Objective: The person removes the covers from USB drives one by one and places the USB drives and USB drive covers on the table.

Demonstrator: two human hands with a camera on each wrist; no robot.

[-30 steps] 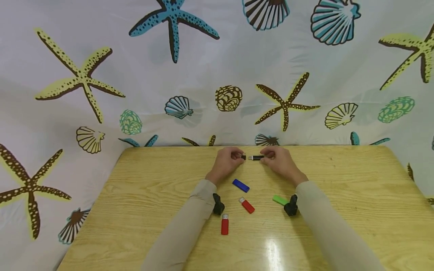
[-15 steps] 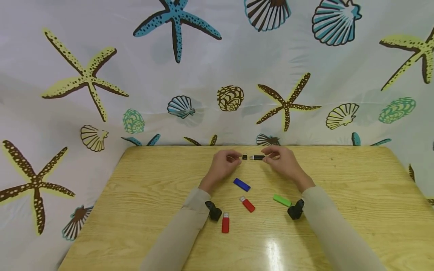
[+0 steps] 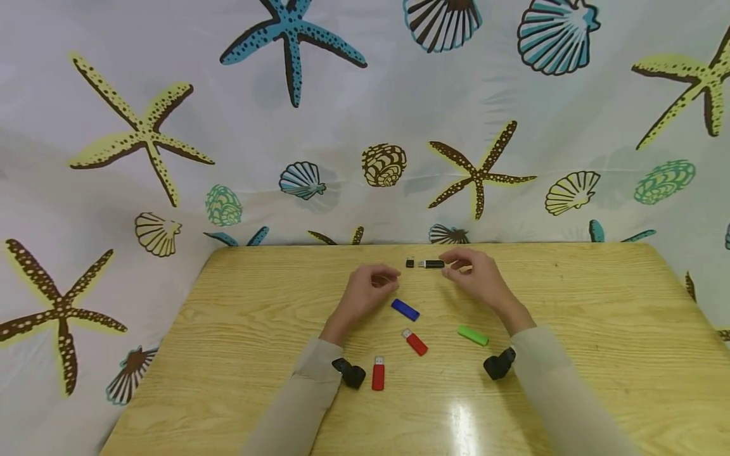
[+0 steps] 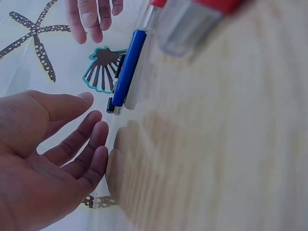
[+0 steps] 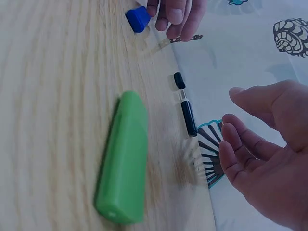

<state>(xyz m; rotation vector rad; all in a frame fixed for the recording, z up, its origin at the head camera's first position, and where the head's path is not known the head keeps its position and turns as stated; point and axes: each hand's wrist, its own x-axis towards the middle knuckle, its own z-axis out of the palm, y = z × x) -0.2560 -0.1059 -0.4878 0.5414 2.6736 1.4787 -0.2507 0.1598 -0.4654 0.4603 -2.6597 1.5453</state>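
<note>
Near the table's back edge lies a black USB stick (image 3: 433, 264) with its metal plug bare and pointing left. Its small black cap (image 3: 410, 263) sits just off the plug's end, as the right wrist view also shows with the cap (image 5: 179, 80) and stick (image 5: 189, 118) in line. My right hand (image 3: 479, 278) hovers beside the stick's right end, fingers loosely bent and holding nothing. My left hand (image 3: 367, 292) is away from the cap, to its lower left, with thumb and fingers apart. A blue USB stick (image 3: 405, 310) lies nearest to it.
Closer to me lie a red USB stick (image 3: 415, 342), a second red USB stick (image 3: 378, 375) and a green USB stick (image 3: 473, 335), all on the wooden table (image 3: 256, 316). A sea-patterned cloth (image 3: 342, 209) hangs behind the table's back edge.
My left hand has let go of the black cap and moved back toward me, to the left. My right hand has released the black USB stick and stays close by it.
</note>
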